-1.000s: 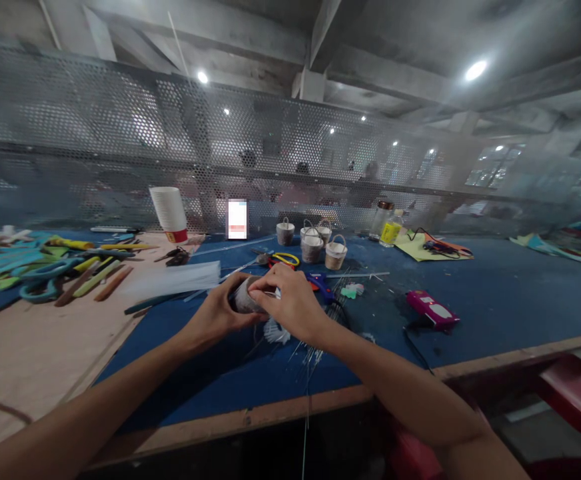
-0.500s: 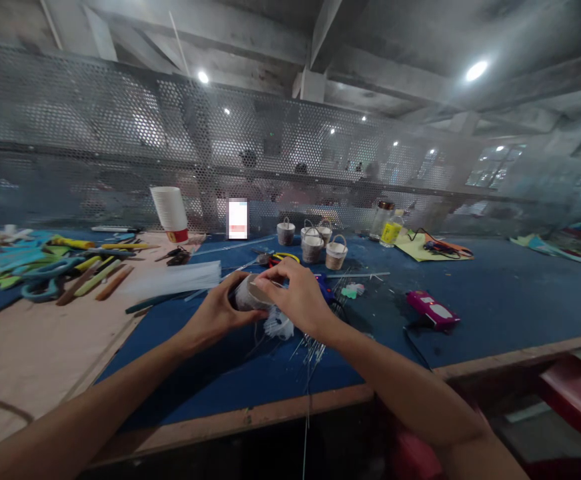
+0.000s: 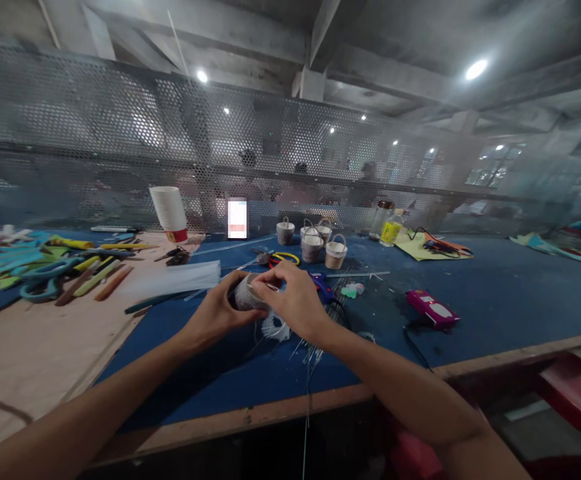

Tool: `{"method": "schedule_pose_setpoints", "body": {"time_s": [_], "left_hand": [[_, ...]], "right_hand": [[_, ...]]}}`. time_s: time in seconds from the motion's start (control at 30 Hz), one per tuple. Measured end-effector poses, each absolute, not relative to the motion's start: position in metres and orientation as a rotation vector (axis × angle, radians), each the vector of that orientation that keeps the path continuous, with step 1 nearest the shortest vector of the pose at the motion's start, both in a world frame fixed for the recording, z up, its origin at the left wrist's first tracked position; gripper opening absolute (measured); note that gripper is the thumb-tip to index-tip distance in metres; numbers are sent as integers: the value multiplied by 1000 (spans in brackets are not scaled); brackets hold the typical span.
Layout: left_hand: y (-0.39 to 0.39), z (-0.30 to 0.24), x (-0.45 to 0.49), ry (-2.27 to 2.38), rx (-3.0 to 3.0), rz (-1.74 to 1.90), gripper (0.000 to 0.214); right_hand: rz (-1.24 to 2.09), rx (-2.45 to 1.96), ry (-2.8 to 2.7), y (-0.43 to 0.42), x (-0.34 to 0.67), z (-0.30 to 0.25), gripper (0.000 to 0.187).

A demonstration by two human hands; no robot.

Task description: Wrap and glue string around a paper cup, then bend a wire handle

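Four small baskets (image 3: 312, 245), as far as the blur allows; two bottles (image 3: 386, 225); one paper-cup stack (image 3: 169, 212); one pink tool (image 3: 431, 309).

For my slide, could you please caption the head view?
Both hands, left hand and right hand, grip a small grey basket above the blue worktable.
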State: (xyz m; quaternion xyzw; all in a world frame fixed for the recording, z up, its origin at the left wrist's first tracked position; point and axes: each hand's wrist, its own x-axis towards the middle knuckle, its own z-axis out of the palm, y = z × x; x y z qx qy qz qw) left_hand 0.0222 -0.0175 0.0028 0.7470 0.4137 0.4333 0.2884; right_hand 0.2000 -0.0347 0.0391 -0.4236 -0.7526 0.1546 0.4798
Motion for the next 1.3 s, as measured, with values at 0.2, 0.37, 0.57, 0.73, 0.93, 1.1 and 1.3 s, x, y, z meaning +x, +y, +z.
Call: {"method": "schedule_pose_setpoints", "body": {"time_s": [0.2, 0.37, 0.57, 0.73, 0.93, 1.1, 1.3], "left_hand": [[-17, 3, 22, 1102, 2006, 1158, 53], [-19, 5, 25, 1120, 2027, 1161, 50], [-19, 5, 23, 1143, 2052, 1152, 51], [-20, 4, 22, 1139, 2070, 1137, 49], [-19, 4, 22, 1144, 2092, 1128, 48], [-19, 4, 22, 1130, 2090, 1140, 47], [-18, 3, 22, 1133, 2082, 1145, 47]], "right_hand": [[451, -992, -1860, -34, 199, 36, 4], [553, -962, -1865, -31, 200, 34, 5], [629, -934, -1886, -29, 202, 33, 8], [651, -947, -1900, -28, 202, 34, 8], [658, -954, -1909, -28, 203, 34, 9], [671, -945, -1908, -28, 203, 35, 9], [681, -956, -1920, -27, 203, 36, 9]]}}
